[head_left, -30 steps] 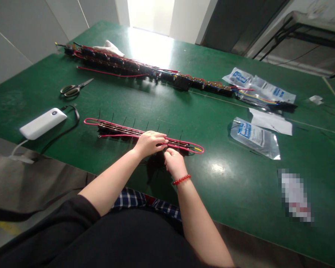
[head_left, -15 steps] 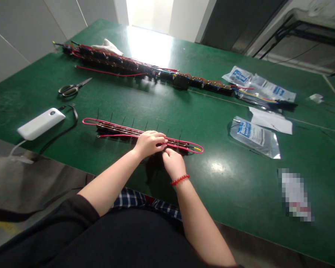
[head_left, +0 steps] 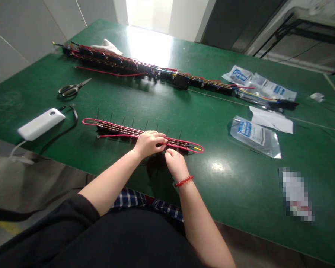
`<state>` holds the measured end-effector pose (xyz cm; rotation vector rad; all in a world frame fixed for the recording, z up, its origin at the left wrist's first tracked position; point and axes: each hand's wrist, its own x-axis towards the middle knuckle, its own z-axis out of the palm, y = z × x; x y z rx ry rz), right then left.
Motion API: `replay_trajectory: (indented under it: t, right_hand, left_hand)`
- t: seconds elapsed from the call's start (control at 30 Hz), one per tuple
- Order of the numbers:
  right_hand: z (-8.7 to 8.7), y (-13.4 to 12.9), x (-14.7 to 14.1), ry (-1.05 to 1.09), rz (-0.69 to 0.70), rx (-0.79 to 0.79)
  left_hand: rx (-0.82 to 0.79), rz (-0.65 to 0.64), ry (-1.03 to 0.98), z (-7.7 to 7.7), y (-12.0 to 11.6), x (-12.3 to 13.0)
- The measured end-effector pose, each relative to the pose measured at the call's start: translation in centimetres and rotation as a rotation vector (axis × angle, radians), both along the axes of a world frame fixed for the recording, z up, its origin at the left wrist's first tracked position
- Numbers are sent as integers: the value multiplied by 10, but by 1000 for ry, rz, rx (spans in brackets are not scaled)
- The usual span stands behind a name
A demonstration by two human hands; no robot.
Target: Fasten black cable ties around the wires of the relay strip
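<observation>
A long wire harness lies flat on the green workbench, with a red wire looped around a row of black connectors and thin black leads standing up along it. My left hand curls over the middle of the harness, its fingers on the wires. Just below it, my right hand, with a red bead bracelet at the wrist, pinches the harness's near edge with its fingertips. The wires under both hands are hidden.
A longer harness lies along the far side beside a white cloth. Scissors and a white power bank with a black cable sit to the left. Plastic bags and white paper lie to the right, and a pixelated item lies near the front edge.
My right hand has shifted slightly to the right along the harness, and its fingers have closed in closer to the wires. My left hand has stayed in place.
</observation>
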<state>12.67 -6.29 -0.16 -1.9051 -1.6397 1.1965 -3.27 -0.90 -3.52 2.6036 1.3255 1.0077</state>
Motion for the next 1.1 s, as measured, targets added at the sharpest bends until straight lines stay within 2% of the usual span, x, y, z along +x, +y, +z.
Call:
replay_trajectory:
  t: [0.23,0.37,0.53,0.67,0.77,1.1]
  right_hand:
    - [2,-1,-10,-181,111,-15]
    - [3,-12,-21,-164,195,-38]
    - [8,-19,-17,-216,53,50]
    - [6,-12,-7,-274,18,132]
    - [3,-7,-7,-324,-7,118]
    - [2,0,-11,-387,50,63]
  left_hand:
    - [-4,-2,8,-3,1,0]
    - [-13,1,13,-4,6,-1]
    - [-24,2,13,-4,9,-1]
    - [-25,10,-1,-3,8,0]
    - [-34,9,-7,-3,8,0]
    - [-28,12,-8,-4,7,0]
